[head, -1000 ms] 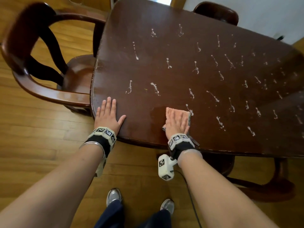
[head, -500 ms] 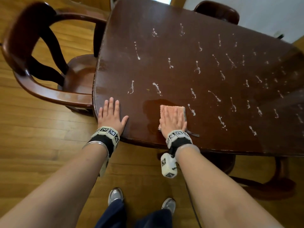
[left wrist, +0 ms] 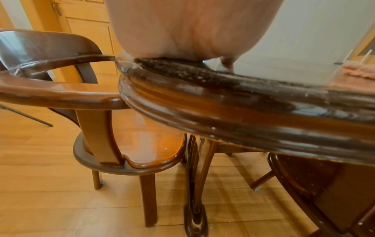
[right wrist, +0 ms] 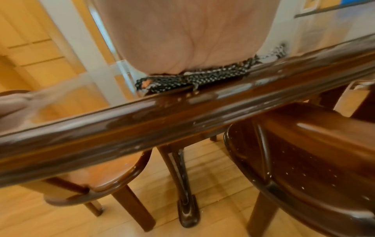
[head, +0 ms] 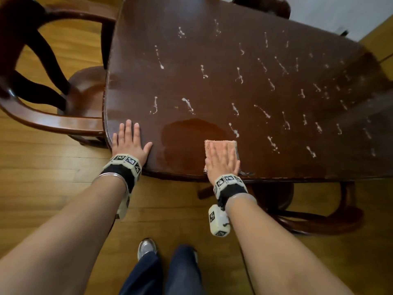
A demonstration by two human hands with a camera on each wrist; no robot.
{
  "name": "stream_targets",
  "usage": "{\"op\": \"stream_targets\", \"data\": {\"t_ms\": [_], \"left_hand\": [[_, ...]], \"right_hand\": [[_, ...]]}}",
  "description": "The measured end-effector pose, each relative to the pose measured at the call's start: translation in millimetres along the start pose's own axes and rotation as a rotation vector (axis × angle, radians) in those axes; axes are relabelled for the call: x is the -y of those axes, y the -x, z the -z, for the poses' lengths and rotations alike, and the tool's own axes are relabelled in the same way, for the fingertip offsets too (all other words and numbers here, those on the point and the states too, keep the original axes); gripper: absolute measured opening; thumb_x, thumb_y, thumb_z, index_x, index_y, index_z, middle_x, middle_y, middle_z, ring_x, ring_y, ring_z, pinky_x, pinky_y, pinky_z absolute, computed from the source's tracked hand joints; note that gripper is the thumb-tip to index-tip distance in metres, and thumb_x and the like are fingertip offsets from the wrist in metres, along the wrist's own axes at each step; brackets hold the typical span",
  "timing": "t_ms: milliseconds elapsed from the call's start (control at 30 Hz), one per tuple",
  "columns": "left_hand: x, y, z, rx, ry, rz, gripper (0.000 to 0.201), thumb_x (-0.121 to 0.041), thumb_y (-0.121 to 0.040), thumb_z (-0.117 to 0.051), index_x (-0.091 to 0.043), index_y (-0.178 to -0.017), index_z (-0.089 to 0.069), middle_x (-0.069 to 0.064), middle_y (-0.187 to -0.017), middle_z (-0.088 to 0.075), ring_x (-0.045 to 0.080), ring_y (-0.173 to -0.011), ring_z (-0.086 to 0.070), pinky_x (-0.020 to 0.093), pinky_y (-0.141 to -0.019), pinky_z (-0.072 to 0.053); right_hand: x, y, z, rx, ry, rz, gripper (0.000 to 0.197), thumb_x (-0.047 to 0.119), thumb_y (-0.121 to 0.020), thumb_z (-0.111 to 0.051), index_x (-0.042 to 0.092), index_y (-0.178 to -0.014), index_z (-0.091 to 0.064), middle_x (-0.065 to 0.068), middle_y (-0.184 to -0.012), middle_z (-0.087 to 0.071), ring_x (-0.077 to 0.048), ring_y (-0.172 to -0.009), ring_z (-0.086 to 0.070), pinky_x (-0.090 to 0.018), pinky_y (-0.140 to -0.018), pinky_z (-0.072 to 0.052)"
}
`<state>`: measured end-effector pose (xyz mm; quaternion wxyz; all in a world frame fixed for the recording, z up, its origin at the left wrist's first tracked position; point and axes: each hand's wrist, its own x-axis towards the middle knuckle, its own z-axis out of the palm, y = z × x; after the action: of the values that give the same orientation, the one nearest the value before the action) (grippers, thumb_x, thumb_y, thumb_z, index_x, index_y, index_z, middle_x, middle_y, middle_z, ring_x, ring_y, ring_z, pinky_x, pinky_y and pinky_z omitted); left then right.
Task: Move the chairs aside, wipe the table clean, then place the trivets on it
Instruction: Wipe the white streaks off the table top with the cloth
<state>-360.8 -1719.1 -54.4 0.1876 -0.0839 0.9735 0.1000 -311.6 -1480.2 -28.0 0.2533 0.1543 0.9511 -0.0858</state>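
Table [head: 212, 67]: dark wood top, dotted with white streaks [head: 156, 105] from the far edge to near my right hand; a wet, darker patch [head: 191, 141] lies by the near edge between my two hands.
Cloth [head: 221, 146]: pink, flat on the table near its near edge, just right of the wet patch; I see its far part past my fingertips from the head view only.
Right hand [head: 222, 165]: I have it pressing flat on the cloth, fingers straight and close together.
Left hand [head: 129, 143]: flat on the table at the near left corner, fingers straight, thumb spread out, holding nothing.
Left chair [head: 53, 116]: armchair at the table's left edge, its arm touching or just beside the table's rim; I cannot tell which.
Near chair [head: 319, 218]: tucked under the near edge, right of my right arm.
Far chair [head: 263, 5]: only its back shows past the far edge.
Left wrist view: palm [left wrist: 182, 32] on the worn rim [left wrist: 243, 112], the left chair's seat [left wrist: 142, 141] below, a strip of pink cloth at far right.
Right wrist view: blurred; a black-and-white mesh underside [right wrist: 192, 80] of the cloth under my palm, which the head view barely shows.
Trivets: not seen in any view.
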Motion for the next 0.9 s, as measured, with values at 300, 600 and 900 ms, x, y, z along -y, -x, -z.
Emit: {"op": "stream_targets", "data": {"t_ms": [300, 600, 900], "left_hand": [[-1, -1, -1, -0.002, -0.009, 0.005, 0.071, -0.051, -0.098, -0.025, -0.017, -0.152, 0.005, 0.003, -0.159, 0.015, 0.02, -0.146, 0.013, 0.038, -0.118, 0.007], [-5, 1, -6, -0.022, -0.001, 0.029, 0.069, -0.05, -0.098, -0.025, -0.017, -0.152, 0.004, 0.003, -0.159, 0.015, 0.021, -0.146, 0.012, 0.039, -0.118, 0.007], [-4, 3, -3, -0.065, 0.027, 0.011, 0.069, -0.051, -0.098, -0.027, -0.018, -0.152, 0.001, 0.001, -0.16, 0.01, 0.02, -0.147, 0.009, 0.037, -0.118, 0.005]], "right_hand": [[59, 13, -20, 0.0, 0.093, 0.329, 0.056, 0.045, -0.102, -0.022, 0.044, -0.15, 0.008, 0.005, -0.158, 0.025, -0.024, -0.144, 0.026, -0.049, -0.117, 0.012], [2, 5, -9, -0.008, -0.074, 0.019, 0.059, 0.047, -0.101, -0.023, 0.045, -0.148, 0.013, 0.004, -0.157, 0.027, -0.027, -0.144, 0.027, -0.051, -0.114, 0.016], [19, 12, -16, 0.003, 0.096, 0.337, 0.055, 0.04, -0.103, -0.019, 0.046, -0.148, 0.014, 0.01, -0.156, 0.028, -0.019, -0.144, 0.025, -0.044, -0.113, 0.016]]}}
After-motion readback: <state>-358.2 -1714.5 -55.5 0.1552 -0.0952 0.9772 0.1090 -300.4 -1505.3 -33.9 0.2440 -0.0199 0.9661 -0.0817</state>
